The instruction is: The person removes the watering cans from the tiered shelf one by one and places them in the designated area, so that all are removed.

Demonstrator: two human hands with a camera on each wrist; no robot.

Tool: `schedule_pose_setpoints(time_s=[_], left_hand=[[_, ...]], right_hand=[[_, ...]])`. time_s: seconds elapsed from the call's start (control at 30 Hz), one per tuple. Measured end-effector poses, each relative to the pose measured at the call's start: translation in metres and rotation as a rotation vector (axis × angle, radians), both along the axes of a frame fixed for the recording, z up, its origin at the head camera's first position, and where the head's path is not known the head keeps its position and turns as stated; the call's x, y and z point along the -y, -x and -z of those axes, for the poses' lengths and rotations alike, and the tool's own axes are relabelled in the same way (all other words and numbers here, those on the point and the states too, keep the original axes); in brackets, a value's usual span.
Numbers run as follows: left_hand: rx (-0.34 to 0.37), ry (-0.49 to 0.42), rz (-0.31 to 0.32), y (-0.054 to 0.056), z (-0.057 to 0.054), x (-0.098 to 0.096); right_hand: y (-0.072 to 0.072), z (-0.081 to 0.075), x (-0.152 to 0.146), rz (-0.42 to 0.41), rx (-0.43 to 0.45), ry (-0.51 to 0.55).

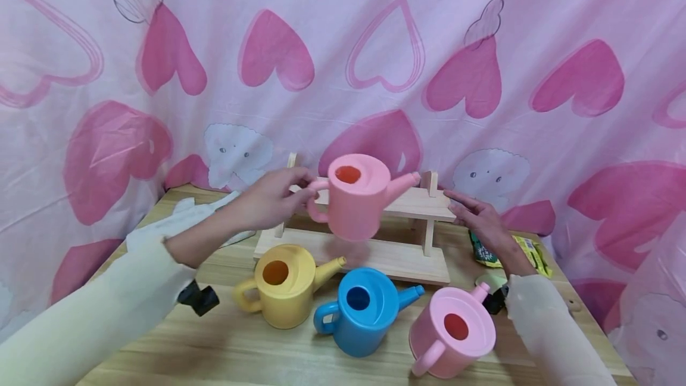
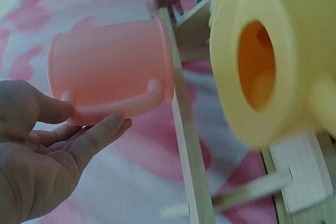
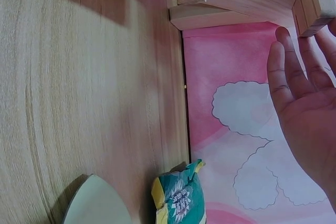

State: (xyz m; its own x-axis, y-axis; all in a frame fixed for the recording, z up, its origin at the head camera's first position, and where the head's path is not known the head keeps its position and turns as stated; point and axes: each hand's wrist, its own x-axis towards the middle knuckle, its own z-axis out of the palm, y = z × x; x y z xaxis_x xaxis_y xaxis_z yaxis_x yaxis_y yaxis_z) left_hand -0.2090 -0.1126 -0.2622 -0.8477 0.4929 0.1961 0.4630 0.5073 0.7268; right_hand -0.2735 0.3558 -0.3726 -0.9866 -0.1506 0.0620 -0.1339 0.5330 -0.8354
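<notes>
My left hand [image 1: 276, 198] pinches the handle of a pink watering can [image 1: 356, 210] between thumb and fingers. This can is upright in front of the upper board of a two-tier wooden shelf [image 1: 354, 252], its spout pointing right. In the left wrist view, thumb and fingertips meet around the can's handle [image 2: 118, 103]. At the shelf's right end, my right hand [image 1: 485, 225] has its fingertips against the upper board, fingers fairly straight in the right wrist view. A yellow watering can [image 1: 286, 293], a blue one [image 1: 361, 320] and another pink one [image 1: 450, 332] stand before the shelf.
A white cloth [image 1: 184, 216] lies on the wooden table left of the shelf. To the right are a green and yellow packet [image 1: 482, 252] and a pale green rounded object [image 3: 97, 205]. Behind the table hangs a pink heart-patterned curtain [image 1: 321, 46].
</notes>
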Motion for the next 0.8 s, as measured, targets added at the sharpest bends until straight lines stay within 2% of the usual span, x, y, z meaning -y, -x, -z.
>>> schedule_pose_setpoints(time_s=[0.23, 0.43, 0.6, 0.8], left_hand=[[0.052, -0.064, -0.055, -0.001, 0.002, 0.043], [0.087, -0.143, -0.072, -0.011, 0.003, 0.074], [0.069, -0.156, -0.104, -0.020, 0.008, 0.098], [0.009, -0.135, -0.152, -0.034, 0.018, 0.126]], right_hand=[[-0.001, 0.002, -0.001, 0.006, -0.007, 0.008], [0.000, 0.002, -0.003, 0.003, -0.013, 0.015], [0.002, 0.003, -0.004, 0.008, -0.013, -0.015], [0.004, 0.004, -0.002, 0.016, 0.003, 0.000]])
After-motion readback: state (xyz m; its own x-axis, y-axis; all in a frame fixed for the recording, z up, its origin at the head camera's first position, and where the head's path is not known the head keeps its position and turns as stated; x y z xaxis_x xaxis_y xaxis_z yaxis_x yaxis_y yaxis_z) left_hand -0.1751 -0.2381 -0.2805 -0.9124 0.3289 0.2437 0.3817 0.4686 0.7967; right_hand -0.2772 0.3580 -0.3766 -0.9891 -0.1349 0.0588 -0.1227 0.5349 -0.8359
